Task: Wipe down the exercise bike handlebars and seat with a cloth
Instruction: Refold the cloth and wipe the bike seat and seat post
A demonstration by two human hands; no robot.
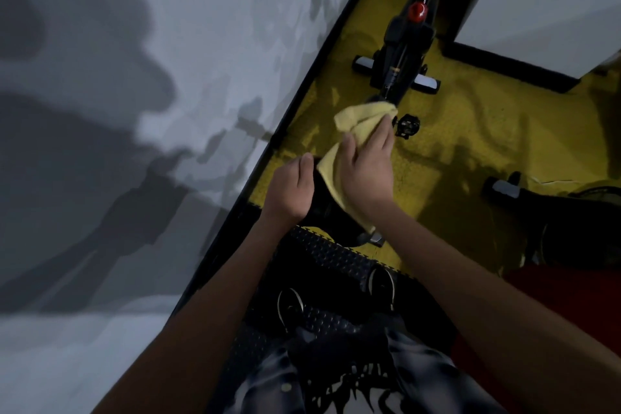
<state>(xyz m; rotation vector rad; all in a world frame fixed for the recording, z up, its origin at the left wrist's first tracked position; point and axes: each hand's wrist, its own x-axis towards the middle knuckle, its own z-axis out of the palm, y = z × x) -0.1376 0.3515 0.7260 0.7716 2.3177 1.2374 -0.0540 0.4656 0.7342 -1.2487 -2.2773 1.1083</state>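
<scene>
**Cloth spread over the saddle, one hand steadying, one hand wiping**

Head view, looking steeply down the length of the exercise bike (405,54). Nearest the body, the seat (331,212): dark, mostly hidden beneath hands and fabric, so its outline hard to trace. Draped across it, the yellow cloth (339,151), running from a bunched end near the frame down to a corner hanging by the seat clamp. Laid long like this, probably to cover the whole saddle in one pass.

Right hand (364,171) on top of the cloth, fingers extended forward and pressing the fabric down, thumb tucked along the fold; flat rather than fisted, likely to spread pressure while rubbing. Left hand (290,191) at the seat's left edge, fingers curled over the side, apparently gripping the saddle to stop it swivelling; exact contact lost in shadow.

Further off, a red knob (417,11) on the frame and a pedal (407,124) just beyond the cloth's bunched end. Handlebars out of frame. Below, yellow floor (470,131) meeting a black studded mat (322,255) with shoes (290,307) on it.

Judged stage: seat wipe under way.
</scene>
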